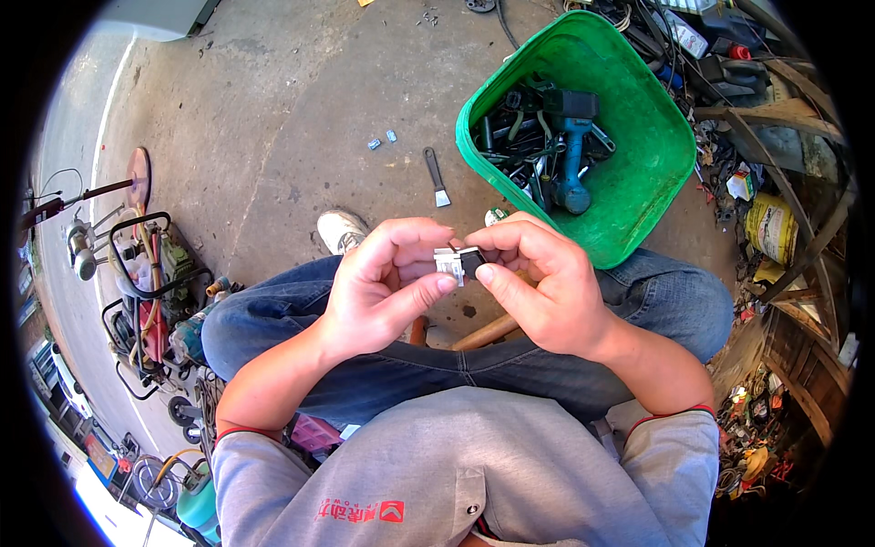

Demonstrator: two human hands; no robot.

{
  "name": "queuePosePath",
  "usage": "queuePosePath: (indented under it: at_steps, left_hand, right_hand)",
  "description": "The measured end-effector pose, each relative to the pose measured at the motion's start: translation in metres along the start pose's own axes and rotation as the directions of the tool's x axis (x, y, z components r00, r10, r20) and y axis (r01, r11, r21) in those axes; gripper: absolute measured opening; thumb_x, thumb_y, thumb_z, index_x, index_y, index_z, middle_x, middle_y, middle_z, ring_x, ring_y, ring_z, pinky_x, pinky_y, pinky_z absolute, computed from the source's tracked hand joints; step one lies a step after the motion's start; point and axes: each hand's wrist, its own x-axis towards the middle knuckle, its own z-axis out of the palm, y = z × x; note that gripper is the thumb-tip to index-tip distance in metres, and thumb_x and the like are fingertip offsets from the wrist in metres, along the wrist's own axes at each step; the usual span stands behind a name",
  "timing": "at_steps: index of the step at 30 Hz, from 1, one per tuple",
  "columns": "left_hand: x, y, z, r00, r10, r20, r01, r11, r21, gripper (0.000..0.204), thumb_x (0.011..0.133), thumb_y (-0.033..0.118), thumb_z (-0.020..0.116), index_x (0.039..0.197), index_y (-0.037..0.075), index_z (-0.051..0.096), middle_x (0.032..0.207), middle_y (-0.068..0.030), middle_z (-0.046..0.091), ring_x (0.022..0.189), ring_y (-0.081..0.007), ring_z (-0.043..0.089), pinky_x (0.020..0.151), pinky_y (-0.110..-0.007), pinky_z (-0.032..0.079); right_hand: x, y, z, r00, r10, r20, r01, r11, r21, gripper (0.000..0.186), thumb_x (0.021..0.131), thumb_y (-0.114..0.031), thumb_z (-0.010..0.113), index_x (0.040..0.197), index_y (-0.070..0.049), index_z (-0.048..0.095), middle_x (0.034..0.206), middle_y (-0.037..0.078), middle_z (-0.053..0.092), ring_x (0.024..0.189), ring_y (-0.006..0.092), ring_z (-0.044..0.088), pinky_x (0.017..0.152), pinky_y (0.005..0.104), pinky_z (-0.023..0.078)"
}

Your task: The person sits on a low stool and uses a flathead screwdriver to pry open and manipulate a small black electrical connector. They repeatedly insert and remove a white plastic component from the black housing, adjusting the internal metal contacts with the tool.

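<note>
Plainly, both of my hands are at work on one small silver and black part [470,263], held up in front of me above the gap between my thighs; my left hand [387,284] pinches its silver end between thumb and fingers, with the other fingers curled behind; my right hand [544,287] has thumb and forefinger closed on the black end, so the two thumbs come near each other without touching; whether the part is one piece or two pressed together, I cannot tell.

Beneath me is a bare concrete floor [301,118]; beyond my hands a scraper [433,171] lies on it, dark handle pointing away from me and bright blade toward me; farther off to its left sit two little bluish pieces, one [374,144] just beside the other [391,136].

Ahead and to my right stands a green bin [643,146], wide open at the top; a blue power tool [572,159] lies in it against a jumble of dark tools; my jeans [255,305] spread to either side of my hands, and one pale shoe [342,231] shows past my left wrist; over to the left is a black-framed machine [150,283], and to the right, past the bin, a yellow container [771,228] sits among heaped scrap.
</note>
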Motion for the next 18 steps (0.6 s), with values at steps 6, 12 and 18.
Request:
queuePosePath:
  at_steps: [6,12,18]
  left_hand:
    - [0.003,0.007,0.002,0.994,-0.105,-0.013,0.104,0.992,-0.075,0.053,0.089,-0.003,0.057,0.137,0.005,0.035,0.113,-0.0116,0.061,0.104,-0.0158,0.059,0.085,-0.028,0.051]
    - [0.008,0.023,0.001,0.979,-0.205,0.019,0.205,0.979,-0.014,0.058,0.089,-0.004,0.055,0.141,0.007,0.032,0.108,-0.0091,0.06,0.097,-0.0133,0.059,0.083,-0.028,0.052]
    - [0.009,0.025,-0.006,0.973,-0.212,0.089,0.207,0.976,0.067,0.053,0.088,-0.006,0.052,0.137,0.005,0.036,0.107,-0.0084,0.058,0.097,-0.0133,0.059,0.085,-0.031,0.053]
  right_hand:
    - [0.0,0.006,-0.002,0.978,0.196,0.07,-0.208,0.915,0.346,0.023,0.088,0.001,0.056,0.11,0.007,0.055,0.098,0.01,0.063,0.088,0.0142,0.063,0.076,0.0275,0.052]
    - [0.002,0.003,-0.003,0.97,0.237,0.052,-0.241,0.909,0.339,0.025,0.088,-0.001,0.056,0.111,0.007,0.055,0.097,0.01,0.064,0.086,0.0113,0.062,0.077,0.0259,0.051]
    - [0.0,0.002,-0.003,0.952,0.287,0.106,-0.306,0.891,0.335,0.024,0.088,-0.002,0.057,0.11,0.007,0.056,0.096,0.009,0.064,0.085,0.0102,0.061,0.076,0.0248,0.051]
